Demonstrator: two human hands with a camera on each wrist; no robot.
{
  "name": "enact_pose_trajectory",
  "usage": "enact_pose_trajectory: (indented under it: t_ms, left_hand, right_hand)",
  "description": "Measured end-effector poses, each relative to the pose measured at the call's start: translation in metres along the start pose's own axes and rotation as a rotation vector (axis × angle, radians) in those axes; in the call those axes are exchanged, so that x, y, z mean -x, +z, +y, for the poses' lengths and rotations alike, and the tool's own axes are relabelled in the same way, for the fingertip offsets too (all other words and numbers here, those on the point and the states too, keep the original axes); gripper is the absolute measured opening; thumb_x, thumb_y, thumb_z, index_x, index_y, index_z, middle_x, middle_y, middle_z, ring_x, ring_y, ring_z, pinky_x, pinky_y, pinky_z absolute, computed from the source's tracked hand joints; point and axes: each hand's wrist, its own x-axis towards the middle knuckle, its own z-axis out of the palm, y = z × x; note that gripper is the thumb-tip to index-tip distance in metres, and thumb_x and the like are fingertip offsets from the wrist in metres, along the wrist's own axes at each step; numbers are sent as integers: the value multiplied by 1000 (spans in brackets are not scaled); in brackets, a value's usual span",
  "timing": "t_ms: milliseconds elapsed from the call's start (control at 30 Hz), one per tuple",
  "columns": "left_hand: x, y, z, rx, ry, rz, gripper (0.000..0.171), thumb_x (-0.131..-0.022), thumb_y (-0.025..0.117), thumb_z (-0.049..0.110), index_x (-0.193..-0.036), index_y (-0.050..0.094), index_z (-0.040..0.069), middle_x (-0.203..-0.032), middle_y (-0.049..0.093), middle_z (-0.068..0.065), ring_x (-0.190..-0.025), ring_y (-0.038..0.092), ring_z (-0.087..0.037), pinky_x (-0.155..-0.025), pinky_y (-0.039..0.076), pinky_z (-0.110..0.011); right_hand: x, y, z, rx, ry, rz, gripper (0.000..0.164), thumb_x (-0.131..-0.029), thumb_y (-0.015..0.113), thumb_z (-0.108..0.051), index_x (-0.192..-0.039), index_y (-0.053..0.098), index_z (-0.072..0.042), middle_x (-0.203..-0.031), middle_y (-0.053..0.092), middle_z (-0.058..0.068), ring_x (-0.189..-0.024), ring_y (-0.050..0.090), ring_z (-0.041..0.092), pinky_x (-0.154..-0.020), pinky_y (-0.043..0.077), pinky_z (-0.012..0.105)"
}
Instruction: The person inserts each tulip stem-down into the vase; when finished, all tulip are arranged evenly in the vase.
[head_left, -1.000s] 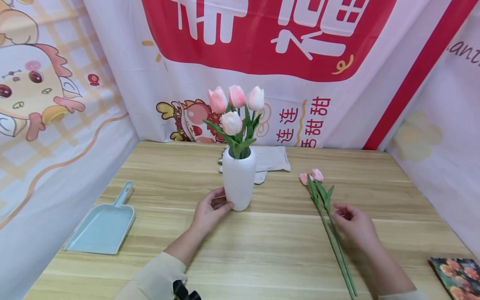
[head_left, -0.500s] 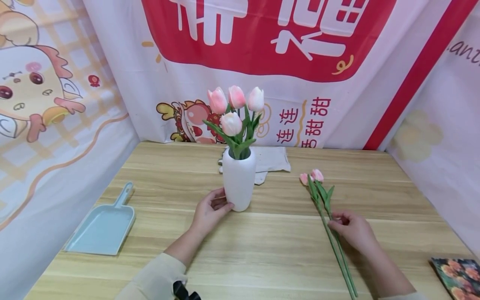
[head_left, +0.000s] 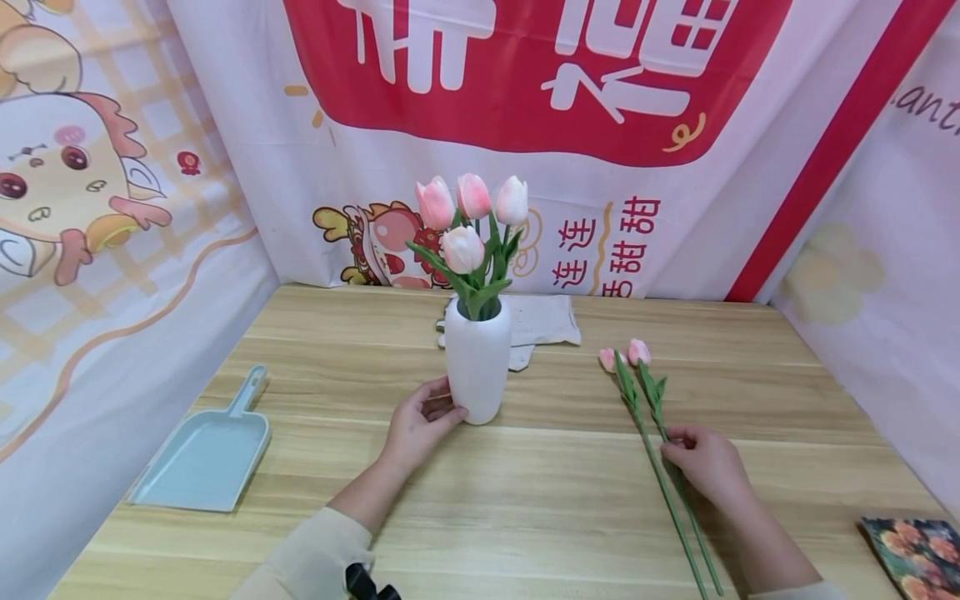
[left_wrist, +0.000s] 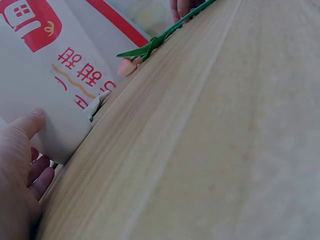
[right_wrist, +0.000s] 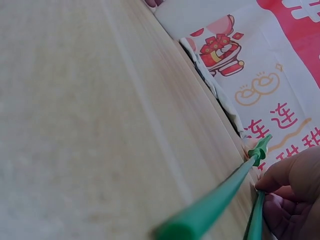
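Observation:
A white vase point(head_left: 477, 371) stands upright on the table with several pink and white tulips point(head_left: 463, 248) in it. My left hand point(head_left: 417, 427) holds the vase low on its left side, thumb in front and fingers curled behind; the left wrist view shows the thumb point(left_wrist: 31, 122) against its wall. To the right, my right hand point(head_left: 708, 465) pinches the stem of a pink tulip point(head_left: 652, 398) between thumb and fingertips, just below its leaves. A second pink tulip point(head_left: 628, 390) lies alongside, to the left of the pinched one. In the right wrist view the pinched stem point(right_wrist: 256, 217) runs down from the fingertips.
A light blue dustpan point(head_left: 206, 454) lies at the left. Behind the vase are whitish work gloves point(head_left: 543, 318), partly hidden. A flat item printed with orange flowers point(head_left: 918, 550) lies at the right front corner. Printed cloth point(head_left: 660, 242) hangs around the table point(head_left: 525, 517).
My right hand has come down onto the right tulip's stem and gripped it. That tulip's head has shifted slightly right, apart from the other. The left hand has stayed on the vase.

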Motion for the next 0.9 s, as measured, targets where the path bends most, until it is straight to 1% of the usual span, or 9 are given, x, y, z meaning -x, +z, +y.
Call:
enact_pose_trajectory:
  t_ms: [133, 300, 367, 433, 500, 633, 767, 867, 900]
  left_hand:
    - [0, 0, -1, 3, 0, -2, 50, -83, 77, 5, -129, 57, 0, -131, 62, -20, -116, 63, -34, -94, 57, -28]
    - [0, 0, -1, 4, -1, -2, 50, -83, 77, 6, -129, 57, 0, -131, 62, -19, -116, 63, -33, -94, 57, -28]
    - [0, 0, -1, 5, -3, -2, 50, -83, 77, 6, -129, 57, 0, -131, 62, -19, -116, 63, -33, -94, 57, -27]
    - [0, 0, -1, 7, -3, -3, 50, -83, 77, 5, -130, 57, 0, -131, 62, -19, -116, 63, -33, -94, 57, -27]
    - [0, 0, -1, 8, -5, -2, 51, -83, 77, 5, -130, 57, 0, -131, 62, -19, -116, 63, -33, -94, 57, -27]
    - [0, 0, 0, 5, -7, -4, 51, -84, 77, 6, -130, 57, 1, -131, 62, -19, -116, 63, -33, -94, 57, -27]
    - [0, 0, -1, 7, -11, -4, 51, -84, 77, 6, -130, 57, 1, -131, 62, -19, -116, 63, -33, -94, 57, -27]
    - [0, 0, -1, 6, -13, -3, 51, -83, 77, 6, -130, 57, 1, -131, 62, -19, -116, 63, -33, -94, 57, -28]
    - [0, 0, 0, 5, -13, -3, 51, -83, 77, 6, -130, 57, 1, -131, 62, -19, -116, 63, -33, -94, 57, -28]
  right_hand:
    - [0, -1, 1, -48, 35, -5, 39, -90, 62, -18, -120, 64, 7, -96, 68, 15, -79, 59, 16, -60, 50, 23]
    - [1, -6, 3, -134, 70, -12, 43, -92, 60, -19, -125, 60, 8, -111, 66, 24, -76, 60, 13, -59, 54, 23]
    - [0, -8, 3, -178, 84, -7, 44, -93, 60, -20, -128, 59, 7, -111, 67, 22, -75, 59, 11, -60, 54, 23]
    - [-1, -10, 4, -247, 115, -9, 46, -95, 60, -22, -131, 56, 7, -104, 69, 15, -75, 58, 8, -61, 54, 21]
    - [-2, -13, 5, -332, 143, -10, 49, -96, 60, -23, -134, 53, 6, -95, 68, 0, -74, 58, 4, -63, 54, 20]
    - [-3, -20, 6, -550, 181, -18, 49, -98, 60, -23, -138, 50, 3, -84, 64, -20, -74, 60, 0, -67, 56, 17]
    - [-2, -27, 5, -781, 175, -8, 15, -97, 62, -18, -108, 71, -25, -82, 66, -23, -77, 62, -2, -67, 56, 13]
    - [-1, -30, 3, -928, 157, 12, 28, -96, 64, -15, -82, 70, -39, -82, 66, -21, -79, 60, -4, -66, 54, 12]
    - [-1, -31, 2, -968, 154, 18, 30, -95, 64, -14, -80, 70, -39, -81, 66, -21, -78, 60, -4, -66, 54, 11]
